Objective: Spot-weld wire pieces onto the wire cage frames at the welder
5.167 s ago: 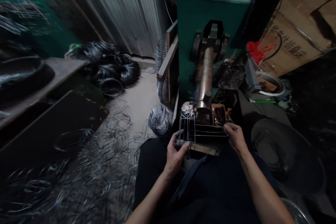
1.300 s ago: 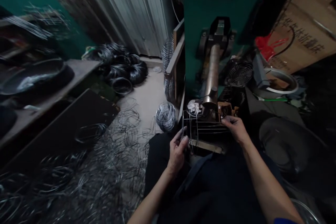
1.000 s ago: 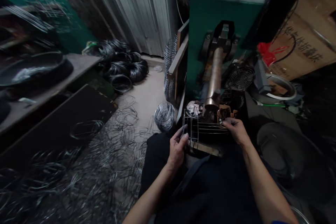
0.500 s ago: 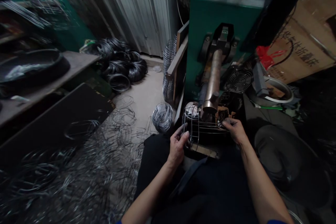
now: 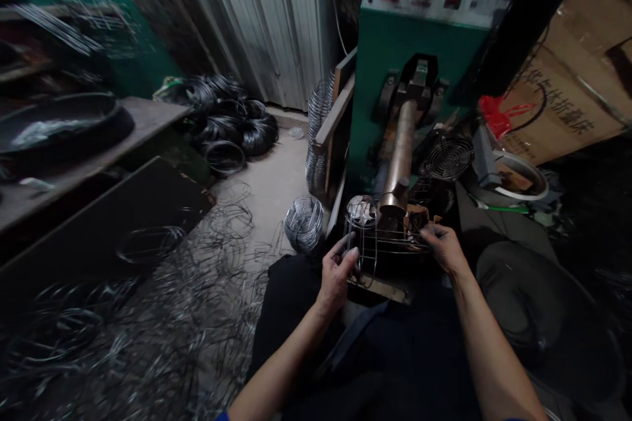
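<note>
A wire frame of thin metal rods and hoops spans the space between my hands, below the machine's thick metal arm. My left hand is closed on the frame's left side, thumb and forefinger at its upright wires. At the other end, my right hand pinches the long horizontal wires between thumb and fingers. The fingertips of the right hand partly hide the wire ends. Behind the frame, the arm's lower tip hangs close to the wires; whether they touch I cannot tell.
A green machine stands ahead. Stacked wire rings sit left of my knee, near tangled wire pieces on the floor. Black wire coils lie by the wall. On the right are a large dark basin and a cardboard box.
The view has tilted slightly upward, so the machine appears a little lower. Both hands keep their hold on the wire frame, with hardly any visible movement.
</note>
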A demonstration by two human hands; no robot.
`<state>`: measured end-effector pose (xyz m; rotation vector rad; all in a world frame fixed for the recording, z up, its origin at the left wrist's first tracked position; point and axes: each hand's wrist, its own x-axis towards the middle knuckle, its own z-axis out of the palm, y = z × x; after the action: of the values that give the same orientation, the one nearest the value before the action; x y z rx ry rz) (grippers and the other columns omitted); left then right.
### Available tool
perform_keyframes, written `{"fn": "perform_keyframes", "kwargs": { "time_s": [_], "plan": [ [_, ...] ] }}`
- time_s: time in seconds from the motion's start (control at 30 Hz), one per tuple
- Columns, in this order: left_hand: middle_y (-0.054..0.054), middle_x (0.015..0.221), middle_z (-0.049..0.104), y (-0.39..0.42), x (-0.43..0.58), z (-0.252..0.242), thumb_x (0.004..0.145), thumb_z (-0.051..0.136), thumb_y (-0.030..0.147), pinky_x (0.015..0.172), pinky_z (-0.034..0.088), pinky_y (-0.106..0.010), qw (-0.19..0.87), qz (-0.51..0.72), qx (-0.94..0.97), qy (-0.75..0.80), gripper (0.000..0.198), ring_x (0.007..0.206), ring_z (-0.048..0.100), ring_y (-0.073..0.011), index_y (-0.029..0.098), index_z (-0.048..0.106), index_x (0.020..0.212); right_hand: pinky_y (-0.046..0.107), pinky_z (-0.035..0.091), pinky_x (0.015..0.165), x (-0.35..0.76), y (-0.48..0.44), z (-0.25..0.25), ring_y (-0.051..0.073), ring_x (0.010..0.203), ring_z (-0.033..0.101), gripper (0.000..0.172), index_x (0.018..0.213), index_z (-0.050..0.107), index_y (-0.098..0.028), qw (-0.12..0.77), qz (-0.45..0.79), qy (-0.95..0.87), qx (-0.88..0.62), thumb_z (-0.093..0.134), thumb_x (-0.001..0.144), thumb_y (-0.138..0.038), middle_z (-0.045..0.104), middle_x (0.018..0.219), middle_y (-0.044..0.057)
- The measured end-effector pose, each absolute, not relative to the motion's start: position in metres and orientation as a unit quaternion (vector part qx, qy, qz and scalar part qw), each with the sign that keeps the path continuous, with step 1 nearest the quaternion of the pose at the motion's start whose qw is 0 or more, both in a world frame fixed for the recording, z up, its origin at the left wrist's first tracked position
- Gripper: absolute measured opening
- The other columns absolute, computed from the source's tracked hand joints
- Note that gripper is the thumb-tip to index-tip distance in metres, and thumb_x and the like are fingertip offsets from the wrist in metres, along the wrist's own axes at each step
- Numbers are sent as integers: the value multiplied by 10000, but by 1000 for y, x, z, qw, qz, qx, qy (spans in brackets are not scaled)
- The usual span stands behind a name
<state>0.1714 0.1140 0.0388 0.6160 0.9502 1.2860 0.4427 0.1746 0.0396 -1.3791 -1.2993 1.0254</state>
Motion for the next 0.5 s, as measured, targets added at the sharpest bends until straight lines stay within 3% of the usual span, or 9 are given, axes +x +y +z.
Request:
{"fn": "perform_keyframes", "kwargs": {
  "time_s": [0.23, 0.5],
  "plan": [
    [47, 612, 516, 119, 173, 31, 770, 768, 436, 456, 469, -205, 644, 573, 282, 420, 696, 479, 465, -76, 117, 568, 1355, 263, 227, 523, 443, 176, 42, 99, 544, 264, 579, 525, 347, -208, 478, 428, -513, -570, 773, 679, -569, 299, 563, -51],
    [78, 537, 464, 120, 174, 39, 782, 750, 424, 412, 445, -209, 659, 564, 282, 410, 685, 411, 478, -87, 111, 554, 1358, 270, 242, 539, 441, 176, 41, 114, 557, 283, 511, 536, 375, -211, 493, 398, -516, -577, 752, 716, -505, 312, 560, -51]
  ]
}}
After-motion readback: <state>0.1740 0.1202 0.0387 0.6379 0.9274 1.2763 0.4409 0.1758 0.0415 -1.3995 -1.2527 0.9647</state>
